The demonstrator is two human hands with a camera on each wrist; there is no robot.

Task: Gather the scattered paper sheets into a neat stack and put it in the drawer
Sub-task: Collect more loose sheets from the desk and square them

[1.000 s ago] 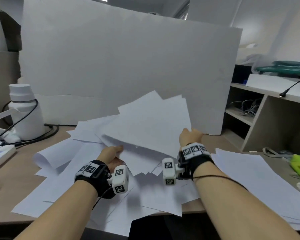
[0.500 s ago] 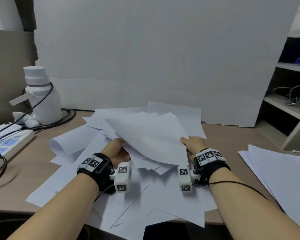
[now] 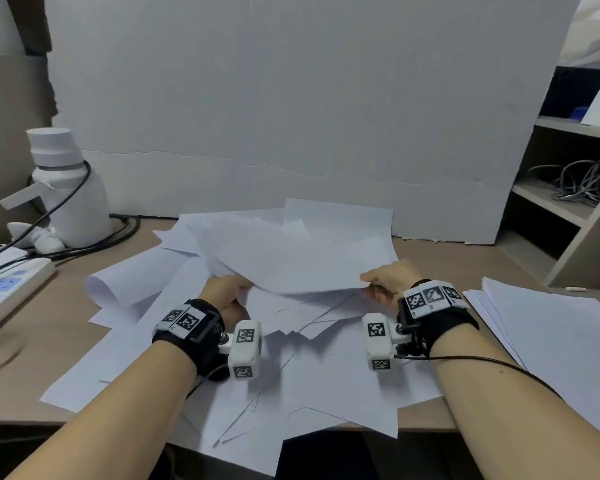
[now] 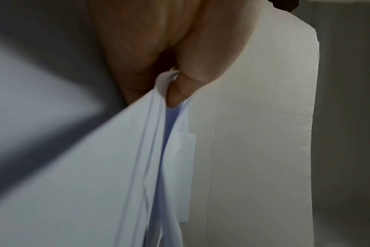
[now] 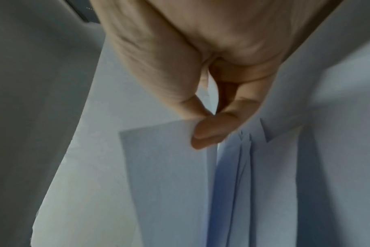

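Both hands pinch a loose bundle of paper sheets [image 3: 291, 261] by its near edge. Left hand [image 3: 227, 292]: thumb on top, fingers tucked under the bundle's left corner; in the left wrist view the thumb [image 4: 180, 93] presses several fanned sheets against the fingers. Right hand [image 3: 390, 280]: thumb and forefinger pressed together on the right corner; the right wrist view shows the fingertips [image 5: 209, 133] closed on a top sheet, more sheet edges hanging loose beside it. Both forearms reach forward from the near table edge, roughly parallel, wrists low, each wearing a black band with marker blocks. The bundle is lifted at its near edge and sags toward the far side, over more scattered sheets [image 3: 326, 382] lying flat on the wooden table [image 3: 32, 341]. A separate paper pile [image 3: 548, 327] lies to the right, apart. Left rear: white bottle [image 3: 66, 188], power strip [image 3: 11, 282].
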